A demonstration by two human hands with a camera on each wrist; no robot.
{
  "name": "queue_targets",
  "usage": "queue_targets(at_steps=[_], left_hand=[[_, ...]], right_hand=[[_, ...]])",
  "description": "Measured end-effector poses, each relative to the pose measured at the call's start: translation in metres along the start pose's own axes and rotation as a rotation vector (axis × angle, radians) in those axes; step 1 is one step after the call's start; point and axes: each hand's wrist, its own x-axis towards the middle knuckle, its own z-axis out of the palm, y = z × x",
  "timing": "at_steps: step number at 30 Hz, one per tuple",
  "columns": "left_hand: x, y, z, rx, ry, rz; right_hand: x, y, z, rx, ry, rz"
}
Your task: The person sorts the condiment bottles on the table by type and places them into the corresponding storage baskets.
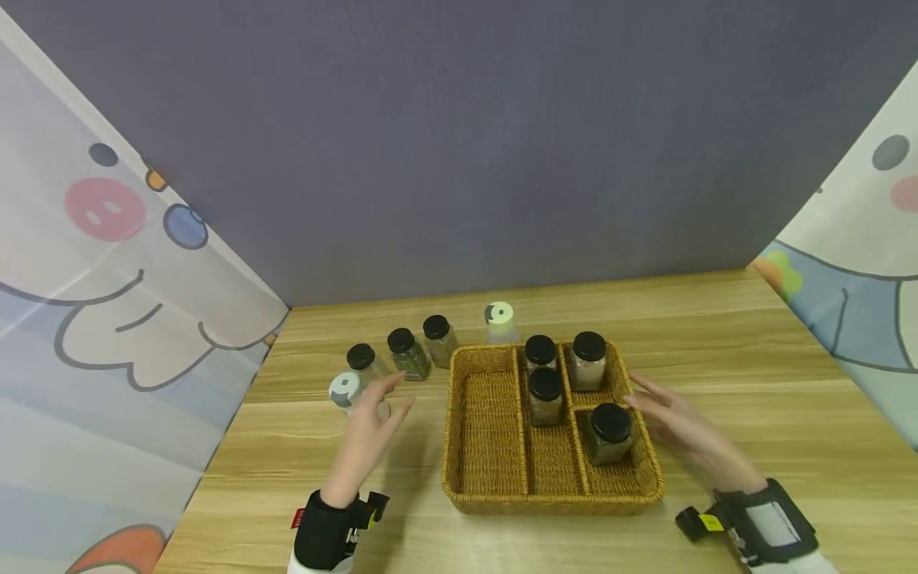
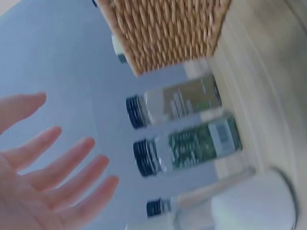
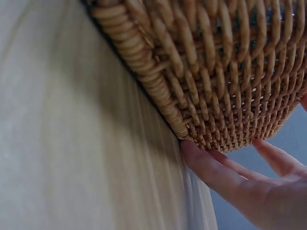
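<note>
A woven basket [image 1: 488, 508] with several compartments stands on the table. In its middle compartment are two black-lidded spice jars [image 1: 545, 396]; a black-lidded jar [image 1: 589, 363] fills part of the upper right one, and a dark-filled jar [image 1: 610, 434] sits in the lower right one. My right hand [image 1: 677, 422] rests its extended fingers against the basket's right wall, as the right wrist view also shows. Over the table left of the basket, my left hand [image 1: 366, 434] holds nothing, fingers spread. Nearest to it are a white-capped bottle [image 1: 346, 389] and a jar of green herbs [image 1: 409, 355].
Behind the left hand stand another black-lidded jar [image 1: 366, 360] and a brownish jar [image 1: 441, 341] close to the basket. A bottle with a pale cap [image 1: 500, 317] is behind the basket's rear rim. A grey wall [image 1: 502, 159] borders the wooden table [image 1: 760, 359] at the back.
</note>
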Motion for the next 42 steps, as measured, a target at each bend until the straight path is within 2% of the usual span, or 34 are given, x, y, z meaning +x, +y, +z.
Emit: queue_targets(at_steps=[6,9,11,16,20,23,29,37,42], left_hand=[[0.006,-0.017,-0.008,0.171,0.200,0.195],[0.008,-0.028,-0.010,0.235,0.272,0.257],[0.008,-0.035,-0.010,0.264,0.301,0.267],[0.007,-0.050,-0.009,0.317,0.329,0.213],[0.006,-0.054,-0.011,0.342,0.324,0.149],[0.006,-0.057,-0.011,0.353,0.336,0.125],[0.006,-0.063,-0.012,0.344,0.359,0.108],[0.003,-0.064,-0.014,0.292,0.315,0.042],[0.003,-0.065,-0.014,0.280,0.312,0.049]], right_hand=[[0.000,0.000,-0.001,0.000,-0.010,-0.004],[0.000,0.000,-0.001,-0.003,-0.007,0.003],[0.000,0.001,-0.001,0.005,-0.009,0.010],[0.000,0.002,0.000,-0.003,-0.013,0.007],[0.000,0.001,0.001,-0.016,-0.020,-0.009],[0.000,0.001,0.001,-0.015,-0.022,-0.013],[0.000,0.002,0.001,-0.004,-0.024,-0.020],[0.001,0.004,0.000,-0.010,-0.014,-0.011],[0.001,0.004,0.000,-0.028,-0.015,-0.017]])
